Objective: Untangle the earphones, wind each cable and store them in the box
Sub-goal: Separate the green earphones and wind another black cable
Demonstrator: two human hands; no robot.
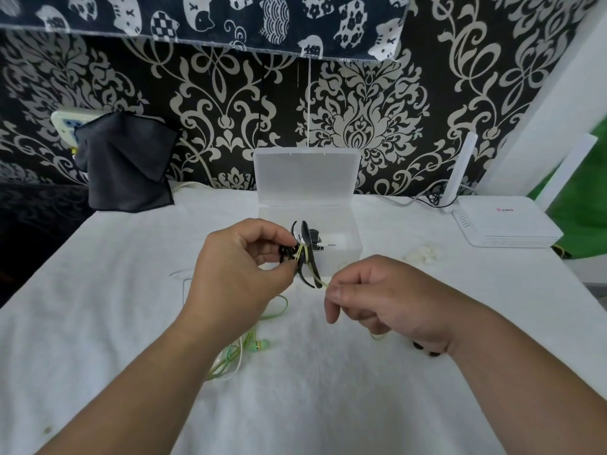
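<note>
My left hand [241, 267] pinches a black earphone set [305, 254] with ear hooks, a green cable wrapped round it, just in front of the clear plastic box [341, 257]. My right hand [377, 300] pinches the green cable [323, 284] where it leaves the bundle. The box stands open, its lid [305, 178] upright; a white plug shows inside. Loose green and white cable [236, 356] with a green earbud [259, 344] lies on the white cloth under my left wrist. Black earbuds [425, 349] peek out beneath my right wrist.
A white router [502, 224] with antennas sits at the right rear. A dark cloth [128, 162] hangs at the left rear over a wall socket. A small white clump [420, 254] lies right of the box. The table is covered with a white cloth [98, 290].
</note>
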